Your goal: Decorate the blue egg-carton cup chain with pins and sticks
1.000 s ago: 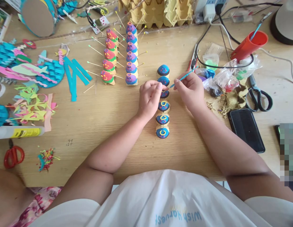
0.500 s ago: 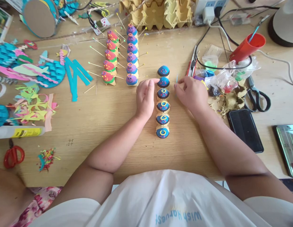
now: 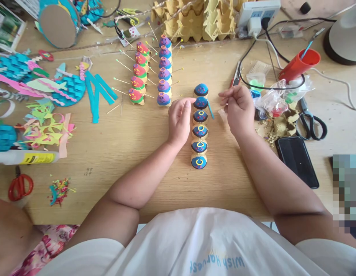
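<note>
A strip of egg-carton cups painted as a blue caterpillar (image 3: pixel 200 131) stands lengthwise in front of me. Several of its cups carry yellow rings, and small faces show on the blue. My left hand (image 3: pixel 180 119) rests along its left side, index finger stretched out to touch the second cup from the far end. Right of that cup lies a thin blue stick (image 3: pixel 210 110), apart from both hands. My right hand (image 3: pixel 241 109) is raised farther right, thumb and fingers pinched together. Whatever is between those fingertips is too small to make out.
Red-green (image 3: pixel 136 82) and purple (image 3: pixel 164 85) caterpillars with pins stand farther left. Behind are egg cartons (image 3: pixel 192 25) and a power strip (image 3: pixel 258 11). To the right are a red cup (image 3: pixel 294 65), plastic bags (image 3: pixel 271 101), scissors (image 3: pixel 311 119) and a phone (image 3: pixel 297 161).
My right hand has moved right, away from the strip, and its fingers are pinched. The blue stick, earlier by its fingertips, now lies beside the strip. My left hand stays at the second cup.
</note>
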A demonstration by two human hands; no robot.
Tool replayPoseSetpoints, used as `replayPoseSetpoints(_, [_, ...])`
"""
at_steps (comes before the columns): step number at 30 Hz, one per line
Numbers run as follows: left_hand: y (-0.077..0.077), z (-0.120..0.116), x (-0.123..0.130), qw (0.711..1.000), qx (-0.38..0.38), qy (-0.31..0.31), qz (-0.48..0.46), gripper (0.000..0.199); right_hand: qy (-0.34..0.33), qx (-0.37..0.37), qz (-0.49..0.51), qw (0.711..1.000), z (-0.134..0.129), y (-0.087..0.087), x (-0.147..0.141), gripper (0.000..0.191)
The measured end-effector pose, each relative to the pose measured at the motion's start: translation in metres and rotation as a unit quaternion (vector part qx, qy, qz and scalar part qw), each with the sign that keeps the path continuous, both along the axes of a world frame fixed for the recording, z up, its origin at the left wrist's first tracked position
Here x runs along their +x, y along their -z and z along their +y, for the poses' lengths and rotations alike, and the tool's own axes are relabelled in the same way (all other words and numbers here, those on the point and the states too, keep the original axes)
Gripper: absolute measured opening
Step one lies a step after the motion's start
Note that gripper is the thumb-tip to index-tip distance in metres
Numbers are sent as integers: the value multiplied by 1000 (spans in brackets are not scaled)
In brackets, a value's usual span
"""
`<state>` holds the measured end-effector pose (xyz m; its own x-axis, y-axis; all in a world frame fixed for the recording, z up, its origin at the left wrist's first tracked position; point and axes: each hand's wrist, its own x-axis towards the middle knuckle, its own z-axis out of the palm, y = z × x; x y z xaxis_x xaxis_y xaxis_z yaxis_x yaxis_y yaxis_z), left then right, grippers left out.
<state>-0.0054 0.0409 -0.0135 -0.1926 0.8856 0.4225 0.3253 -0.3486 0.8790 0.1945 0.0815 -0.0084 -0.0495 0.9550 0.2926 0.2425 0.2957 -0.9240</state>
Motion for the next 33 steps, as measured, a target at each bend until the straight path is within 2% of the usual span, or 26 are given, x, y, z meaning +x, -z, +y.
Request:
replayPoseSetpoints(3, [-4,-3,2,1000,-2,-4,8,50,37,2,37,999,-6,-5,-7,24])
replayPoseSetpoints(4, [-6,-5,2,1000,4,-2,17,49,28,-3,45,999,-9,-8,-10,25])
replayPoseSetpoints(9, [-17,-11,5,994,60,31,89,36,-62,-37,91,993,-26,-21,-20,42])
replayPoseSetpoints(14, [-17,-13,5,982,102,26,154,28,-137,-27,121,983,-30,-27,-20,62])
replayPoseSetpoints(18, [-14,-11,4,980,100,32,170,27,-168,1,97,981,-32,-31,-22,75])
replayPoseSetpoints(23, [-12,-10,3,973,93,20,208,17,-220,9,57,974,-35,-37,-22,76])
replayPoseSetpoints(28, [-13,-10,2,974,94,22,203,17,-220,-7,47,974,-39,-43,-20,80])
replayPoseSetpoints(33, [-16,-12,1,981,102,19,163,19,-174,-49,79,980,-37,-39,-16,81])
